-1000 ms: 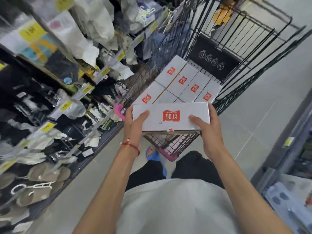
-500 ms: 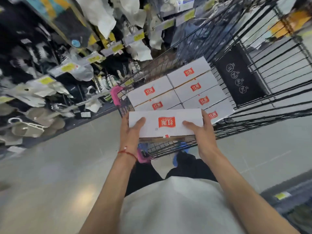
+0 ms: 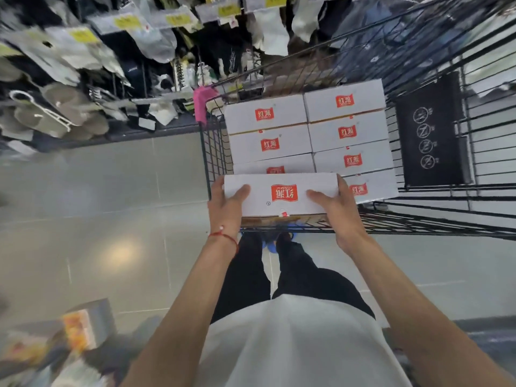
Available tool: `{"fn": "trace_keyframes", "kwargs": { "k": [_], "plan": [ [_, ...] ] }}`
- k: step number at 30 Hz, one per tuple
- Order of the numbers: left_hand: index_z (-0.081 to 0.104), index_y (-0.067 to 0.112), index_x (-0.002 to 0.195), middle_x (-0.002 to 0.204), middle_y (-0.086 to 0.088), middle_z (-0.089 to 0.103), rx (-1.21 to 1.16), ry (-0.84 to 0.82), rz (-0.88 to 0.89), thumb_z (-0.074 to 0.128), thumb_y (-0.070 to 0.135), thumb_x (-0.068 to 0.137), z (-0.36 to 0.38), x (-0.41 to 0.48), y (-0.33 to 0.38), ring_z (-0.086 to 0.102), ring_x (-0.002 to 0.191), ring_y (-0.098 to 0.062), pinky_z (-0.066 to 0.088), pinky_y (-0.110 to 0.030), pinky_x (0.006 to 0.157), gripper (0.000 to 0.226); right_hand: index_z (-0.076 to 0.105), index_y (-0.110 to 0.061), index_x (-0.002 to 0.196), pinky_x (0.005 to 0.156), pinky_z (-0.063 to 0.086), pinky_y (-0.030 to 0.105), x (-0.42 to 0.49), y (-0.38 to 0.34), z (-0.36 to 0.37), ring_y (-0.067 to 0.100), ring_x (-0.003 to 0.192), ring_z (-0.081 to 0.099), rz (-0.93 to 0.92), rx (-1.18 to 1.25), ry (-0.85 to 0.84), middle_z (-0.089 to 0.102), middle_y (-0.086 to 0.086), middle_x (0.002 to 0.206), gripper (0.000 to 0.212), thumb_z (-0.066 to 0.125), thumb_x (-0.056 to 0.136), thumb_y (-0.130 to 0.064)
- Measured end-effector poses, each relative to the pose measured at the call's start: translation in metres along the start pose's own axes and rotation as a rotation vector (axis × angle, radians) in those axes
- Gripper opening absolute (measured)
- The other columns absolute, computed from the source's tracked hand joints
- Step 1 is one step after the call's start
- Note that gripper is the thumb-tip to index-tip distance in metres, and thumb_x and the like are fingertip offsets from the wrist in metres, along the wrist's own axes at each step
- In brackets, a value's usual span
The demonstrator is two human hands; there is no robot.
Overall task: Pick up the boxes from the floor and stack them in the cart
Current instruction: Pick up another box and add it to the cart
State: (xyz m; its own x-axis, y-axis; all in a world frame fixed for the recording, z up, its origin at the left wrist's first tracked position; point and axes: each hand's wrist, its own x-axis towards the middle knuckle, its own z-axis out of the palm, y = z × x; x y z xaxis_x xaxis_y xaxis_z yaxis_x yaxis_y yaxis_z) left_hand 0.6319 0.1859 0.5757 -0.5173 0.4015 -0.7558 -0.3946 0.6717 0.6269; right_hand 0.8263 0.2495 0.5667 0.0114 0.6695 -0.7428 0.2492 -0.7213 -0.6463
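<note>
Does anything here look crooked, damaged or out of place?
Hardly. The boxes in the cart lie in two tidy columns. Only the held box, gripped by the left hand and right hand, is turned round: its red logo sits upside down against theirs. No damage shows.

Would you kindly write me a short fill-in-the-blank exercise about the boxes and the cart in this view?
1. The left hand and the right hand grip the held box, whose logo is ___.
2. The stacked boxes in the cart form ___ columns.
3. The string bracelet is on the ___ wrist.
Missing words: red; two; left.
</note>
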Motion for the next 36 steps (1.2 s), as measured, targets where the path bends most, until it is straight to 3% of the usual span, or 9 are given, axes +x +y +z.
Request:
{"fn": "trace_keyframes", "kwargs": {
  "k": [5, 7, 11, 14, 17, 22, 25, 30, 36],
  "plan": [
    [0.039, 0.028, 0.147, 0.103, 0.013, 0.059, 0.070, 0.015, -0.053, 0.062, 0.020, 0.098, 0.013, 0.011, -0.012, 0.062, 0.087, -0.006, 0.055, -0.019, 0.066, 0.055, 0.045, -0.029, 0.143, 0.101, 0.050, 0.035, 0.020, 0.009, 0.002, 0.015, 0.117, 0.059, -0.003, -0.121, -0.012, 0.060, -0.007, 0.131, 0.060, 0.077, 0.093, -0.029],
    [0.037, 0.028, 0.146, 0.110, 0.006, 0.064, 0.125, 0.007, -0.036, 0.059, 0.020, 0.100, 0.019, 0.011, -0.016, 0.064, 0.092, -0.011, 0.052, -0.016, 0.066, 0.052, 0.049, -0.025, 0.141, 0.102, 0.053, 0.037, 0.026, 0.011, 0.001, 0.017, 0.118, 0.061, 0.007, -0.134, -0.003, 0.064, -0.004, 0.131, 0.057, 0.077, 0.092, -0.026],
    [0.036, 0.026, 0.144, 0.111, 0.002, 0.064, 0.208, 0.001, -0.017, 0.055, 0.021, 0.101, 0.025, 0.017, -0.017, 0.064, 0.096, -0.017, 0.055, -0.025, 0.076, 0.048, 0.054, -0.023, 0.134, 0.078, 0.051, 0.023, 0.029, 0.009, -0.004, 0.014, 0.112, 0.064, 0.018, -0.090, -0.011, 0.067, -0.002, 0.127, 0.047, 0.076, 0.093, -0.021],
    [0.038, 0.023, 0.142, 0.111, 0.002, 0.062, 0.234, -0.006, -0.021, 0.055, 0.019, 0.101, 0.031, 0.021, -0.014, 0.063, 0.099, -0.019, 0.056, -0.032, 0.083, 0.045, 0.055, -0.025, 0.133, 0.075, 0.049, 0.018, 0.031, 0.008, -0.007, 0.003, 0.103, 0.062, 0.015, -0.060, 0.030, 0.067, -0.005, 0.124, 0.047, 0.077, 0.091, -0.021],
    [0.039, 0.025, 0.142, 0.114, 0.001, 0.062, 0.241, 0.001, -0.054, 0.055, 0.021, 0.100, 0.035, 0.027, -0.014, 0.064, 0.107, -0.023, 0.057, -0.038, 0.091, 0.045, 0.057, -0.026, 0.130, 0.081, 0.052, 0.020, 0.034, 0.008, -0.009, 0.008, 0.107, 0.064, -0.006, -0.058, 0.058, 0.067, -0.006, 0.124, 0.045, 0.077, 0.090, -0.020],
    [0.039, 0.021, 0.144, 0.116, 0.002, 0.061, 0.301, -0.066, -0.046, 0.052, 0.024, 0.102, 0.030, 0.033, -0.016, 0.061, 0.100, -0.017, 0.046, -0.011, 0.057, 0.043, 0.053, -0.024, 0.137, 0.089, 0.054, 0.026, 0.039, 0.011, -0.006, 0.016, 0.114, 0.062, -0.001, -0.109, 0.024, 0.065, -0.003, 0.128, 0.050, 0.076, 0.093, -0.022],
    [0.041, 0.017, 0.142, 0.123, -0.002, 0.062, 0.341, -0.100, -0.059, 0.051, 0.028, 0.103, 0.024, 0.034, -0.016, 0.061, 0.103, -0.019, 0.049, -0.017, 0.069, 0.042, 0.050, -0.021, 0.139, 0.088, 0.057, 0.025, 0.038, 0.015, -0.005, 0.015, 0.113, 0.061, -0.019, -0.132, 0.002, 0.063, -0.002, 0.129, 0.053, 0.076, 0.093, -0.022],
    [0.052, 0.017, 0.133, 0.118, -0.001, 0.062, 0.392, -0.189, -0.099, 0.052, 0.029, 0.103, 0.005, 0.042, -0.023, 0.058, 0.111, -0.020, 0.041, -0.015, 0.063, 0.033, 0.049, -0.019, 0.141, 0.103, 0.057, 0.043, 0.035, 0.026, -0.003, 0.020, 0.119, 0.065, -0.030, -0.214, 0.023, 0.066, 0.000, 0.130, 0.062, 0.082, 0.088, -0.022],
    [0.054, 0.012, 0.130, 0.124, -0.010, 0.061, 0.507, -0.155, -0.188, 0.059, 0.030, 0.098, 0.002, 0.062, -0.041, 0.058, 0.112, -0.027, 0.046, -0.030, 0.082, 0.037, 0.043, -0.017, 0.142, 0.102, 0.054, 0.046, 0.049, 0.031, 0.004, 0.023, 0.120, 0.055, 0.017, -0.411, -0.036, 0.056, 0.006, 0.132, 0.066, 0.078, 0.087, -0.007]
  ]
}}
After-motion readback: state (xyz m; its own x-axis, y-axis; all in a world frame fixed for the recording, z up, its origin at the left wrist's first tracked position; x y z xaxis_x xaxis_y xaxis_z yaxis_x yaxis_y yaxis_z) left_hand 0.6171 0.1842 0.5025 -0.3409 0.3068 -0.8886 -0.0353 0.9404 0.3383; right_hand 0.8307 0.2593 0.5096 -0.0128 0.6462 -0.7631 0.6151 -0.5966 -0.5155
